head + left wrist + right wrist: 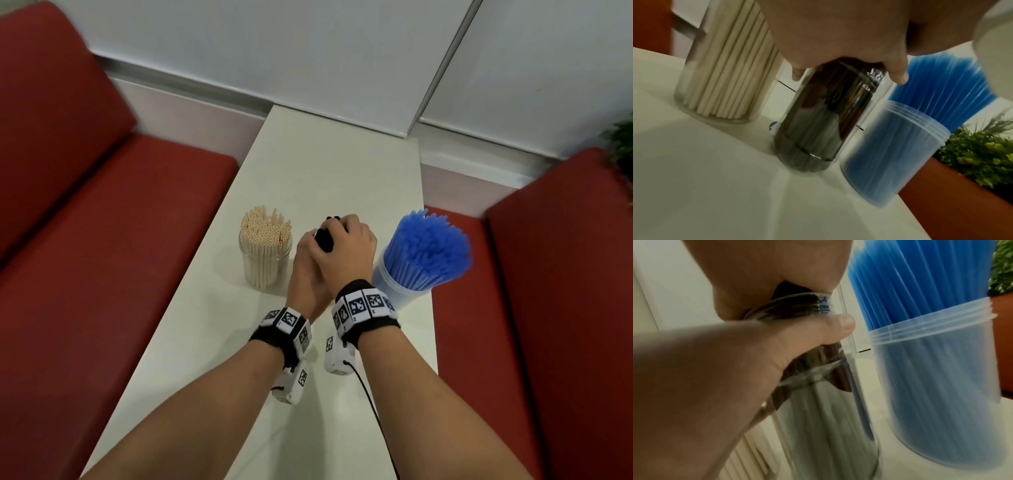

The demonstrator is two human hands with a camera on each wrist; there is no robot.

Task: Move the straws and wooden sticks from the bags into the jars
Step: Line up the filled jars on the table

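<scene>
Three jars stand in a row on the white table (329, 164). The left jar (265, 255) (721, 78) is clear and packed with beige straws. A translucent jar (407, 287) (890, 146) (931, 369) on the right holds blue straws (428, 250). Between them a clear jar (813, 129) (818, 418) holds black straws (324, 239). My left hand (305, 263) grips that jar at its neck, thumb (842, 324) across the glass. Above it, my right hand (349, 250) is curled round the black straws at the jar's mouth. In the head view both hands hide this jar.
Red padded benches (102, 240) (555, 274) flank the narrow table on both sides. A white wall closes its far end. A green plant (621, 147) (978, 154) stands behind the right bench. The blue jar sits close to the table's right edge.
</scene>
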